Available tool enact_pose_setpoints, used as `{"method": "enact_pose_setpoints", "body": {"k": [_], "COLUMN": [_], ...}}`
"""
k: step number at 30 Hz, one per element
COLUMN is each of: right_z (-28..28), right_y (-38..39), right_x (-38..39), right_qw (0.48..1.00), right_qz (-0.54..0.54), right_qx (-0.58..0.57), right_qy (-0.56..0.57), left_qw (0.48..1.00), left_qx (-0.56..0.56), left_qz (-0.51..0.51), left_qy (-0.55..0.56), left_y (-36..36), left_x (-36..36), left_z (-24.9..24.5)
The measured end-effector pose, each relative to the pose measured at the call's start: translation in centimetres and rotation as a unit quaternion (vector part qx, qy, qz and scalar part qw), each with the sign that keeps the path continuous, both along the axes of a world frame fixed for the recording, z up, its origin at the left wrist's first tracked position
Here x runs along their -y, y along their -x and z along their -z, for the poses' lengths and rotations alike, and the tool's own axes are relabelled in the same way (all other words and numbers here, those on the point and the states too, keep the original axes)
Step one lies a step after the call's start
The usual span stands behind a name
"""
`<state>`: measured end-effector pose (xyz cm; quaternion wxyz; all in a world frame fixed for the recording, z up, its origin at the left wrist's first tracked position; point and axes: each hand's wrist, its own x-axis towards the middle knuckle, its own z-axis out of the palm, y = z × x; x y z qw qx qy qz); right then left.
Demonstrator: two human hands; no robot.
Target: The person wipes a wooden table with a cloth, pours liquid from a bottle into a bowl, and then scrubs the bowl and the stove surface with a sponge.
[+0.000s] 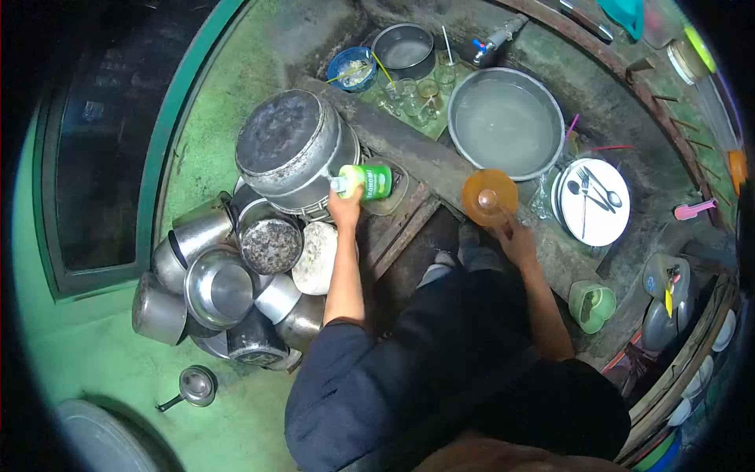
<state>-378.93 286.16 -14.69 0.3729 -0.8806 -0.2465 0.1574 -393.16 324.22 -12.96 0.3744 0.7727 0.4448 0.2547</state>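
Observation:
My left hand (346, 209) is closed round a green dish soap bottle (368, 182), which lies tilted on its side with its pale cap to the left. Under the bottle sits a clear shallow container (403, 193), partly hidden. My right hand (516, 241) grips the rim of an orange bowl (489, 197) with a small pale round patch at its middle. Just behind the bowl stands a large grey basin (506, 122) of cloudy water. White plates (602, 224) with forks and spoons on top are stacked to the right of the bowl.
A big upturned pot (281, 130) and a heap of metal pots (220, 287) stand at left. Several glasses (409, 101), a blue basket (351, 69) and a dark basin (403, 49) are at the back, near a tap (495, 43). A green container (591, 305) stands at right.

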Motion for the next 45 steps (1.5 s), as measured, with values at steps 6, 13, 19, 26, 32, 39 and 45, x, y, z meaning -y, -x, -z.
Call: {"method": "enact_pose_setpoints", "body": {"k": [6,13,19,26,32,39,45], "right_z": [-2.4,-6.7,-12.8,-14.9,-12.9,-11.3,-9.3], "right_y": [2.2,2.8,-3.7,-5.0,-4.3,-4.0,-5.0], "right_x": [-6.4,-12.8,-6.7,-1.7,-2.7,-3.5,-3.7], "right_qw": [0.983,0.558,0.646,0.898,0.919,0.927,0.926], "right_qz": [-0.057,0.072,0.140,0.098,0.079,0.064,0.084], "right_qx": [-0.032,-0.568,-0.328,-0.032,0.001,0.043,0.067], "right_qy": [-0.173,-0.601,-0.675,-0.428,-0.386,-0.367,-0.361], "left_qw": [0.942,0.680,0.710,0.769,0.796,0.804,0.811], "left_qx": [0.296,0.442,0.243,0.240,0.259,0.311,0.326], "left_qz": [-0.067,0.191,0.283,0.163,0.098,0.008,-0.057], "left_qy": [0.143,0.553,0.597,0.570,0.539,0.507,0.483], "left_y": [-0.2,-4.6,-2.1,1.8,4.2,7.7,10.3], "left_x": [3.9,14.9,15.7,10.2,8.1,7.0,6.7], "left_z": [-6.5,-6.9,-3.5,-2.5,-2.5,-1.4,-1.1]}}
